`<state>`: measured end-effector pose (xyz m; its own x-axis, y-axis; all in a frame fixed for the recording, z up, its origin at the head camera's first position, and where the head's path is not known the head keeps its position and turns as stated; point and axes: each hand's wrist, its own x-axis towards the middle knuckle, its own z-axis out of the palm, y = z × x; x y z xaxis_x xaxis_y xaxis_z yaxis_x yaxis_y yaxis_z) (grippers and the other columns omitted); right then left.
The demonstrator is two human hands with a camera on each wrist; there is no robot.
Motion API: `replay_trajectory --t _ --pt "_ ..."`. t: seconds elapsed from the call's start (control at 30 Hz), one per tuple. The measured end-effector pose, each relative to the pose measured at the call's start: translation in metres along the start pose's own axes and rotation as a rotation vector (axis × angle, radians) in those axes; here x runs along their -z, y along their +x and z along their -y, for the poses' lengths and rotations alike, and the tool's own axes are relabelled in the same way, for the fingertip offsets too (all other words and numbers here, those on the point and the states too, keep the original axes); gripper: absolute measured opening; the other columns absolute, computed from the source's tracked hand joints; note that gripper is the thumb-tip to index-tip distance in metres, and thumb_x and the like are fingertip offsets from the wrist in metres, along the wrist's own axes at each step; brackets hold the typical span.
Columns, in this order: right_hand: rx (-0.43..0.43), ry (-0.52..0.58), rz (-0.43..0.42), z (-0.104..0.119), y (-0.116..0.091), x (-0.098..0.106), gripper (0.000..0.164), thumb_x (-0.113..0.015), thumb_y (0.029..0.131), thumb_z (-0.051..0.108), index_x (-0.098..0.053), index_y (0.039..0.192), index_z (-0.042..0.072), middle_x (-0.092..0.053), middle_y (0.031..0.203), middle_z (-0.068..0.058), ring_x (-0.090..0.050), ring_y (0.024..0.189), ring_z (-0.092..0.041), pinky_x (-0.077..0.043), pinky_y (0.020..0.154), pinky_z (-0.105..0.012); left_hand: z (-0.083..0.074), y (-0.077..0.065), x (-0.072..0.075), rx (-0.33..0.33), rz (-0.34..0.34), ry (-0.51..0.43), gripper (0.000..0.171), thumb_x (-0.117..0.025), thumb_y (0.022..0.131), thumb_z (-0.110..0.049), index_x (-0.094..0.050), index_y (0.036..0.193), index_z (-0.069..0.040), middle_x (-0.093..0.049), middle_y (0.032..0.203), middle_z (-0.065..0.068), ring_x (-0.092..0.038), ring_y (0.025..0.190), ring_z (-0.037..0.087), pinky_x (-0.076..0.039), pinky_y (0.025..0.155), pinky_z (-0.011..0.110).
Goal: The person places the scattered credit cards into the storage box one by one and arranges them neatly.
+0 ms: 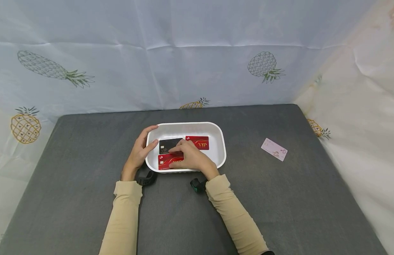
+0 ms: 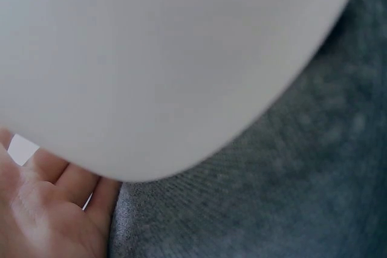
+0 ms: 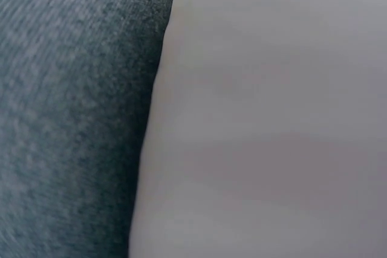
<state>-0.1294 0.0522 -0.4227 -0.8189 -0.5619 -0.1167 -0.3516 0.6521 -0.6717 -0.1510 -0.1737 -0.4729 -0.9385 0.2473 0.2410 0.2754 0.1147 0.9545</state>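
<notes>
Sitting in the tray (image 1: 190, 123) were the black card (image 1: 167, 144), upper red card (image 1: 203, 143) and lower red card (image 1: 165, 161); the pink card (image 1: 274, 149) lay outside, well right of the tray, so I judged it partway: three in, one out. Left hand (image 1: 140, 152) gripped the tray's left end, thumb over rim. Right hand (image 1: 193, 156) was inside the tray, thumb and fingers apart over lower red card; couldn't tell if clamped on it.

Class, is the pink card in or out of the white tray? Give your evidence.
Out: the pink card lies on the grey table, clearly right of the white tray.
</notes>
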Motion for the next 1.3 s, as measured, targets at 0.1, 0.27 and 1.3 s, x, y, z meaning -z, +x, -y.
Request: replay_trajectory --t 0.1,0.27,1.3 --pt "0.012 0.001 -0.013 0.001 0.000 0.001 0.045 -0.082 0.087 0.025 -0.072 0.128 0.010 -0.066 0.120 -0.010 -0.054 0.112 -0.023 -0.047 0.099 -0.039 -0.001 0.000 0.000 0.000 0.004 -0.003 0.053 -0.054 0.098 -0.002 -0.041 0.150 0.003 -0.046 0.149 0.029 -0.053 0.122 0.014 -0.044 0.095 0.011" --pt "0.022 0.007 -0.038 0.000 0.000 0.002 0.043 -0.082 0.087 0.025 -0.073 0.127 0.010 -0.066 0.119 -0.009 -0.056 0.110 -0.022 -0.047 0.096 -0.037 -0.001 0.000 0.000 0.009 0.007 -0.004 0.053 -0.054 0.099 -0.002 -0.041 0.150 0.002 -0.046 0.148 0.029 -0.054 0.121 0.014 -0.045 0.095 0.011" --pt "0.086 0.185 -0.277 -0.032 -0.042 0.042 0.045 -0.083 0.085 0.014 -0.071 0.127 0.001 -0.065 0.115 -0.020 -0.059 0.105 -0.036 -0.054 0.087 -0.051 -0.001 0.000 0.000 0.021 0.001 -0.002 0.053 -0.054 0.098 -0.003 -0.042 0.150 0.002 -0.049 0.144 0.031 -0.056 0.116 0.013 -0.049 0.090 0.013"
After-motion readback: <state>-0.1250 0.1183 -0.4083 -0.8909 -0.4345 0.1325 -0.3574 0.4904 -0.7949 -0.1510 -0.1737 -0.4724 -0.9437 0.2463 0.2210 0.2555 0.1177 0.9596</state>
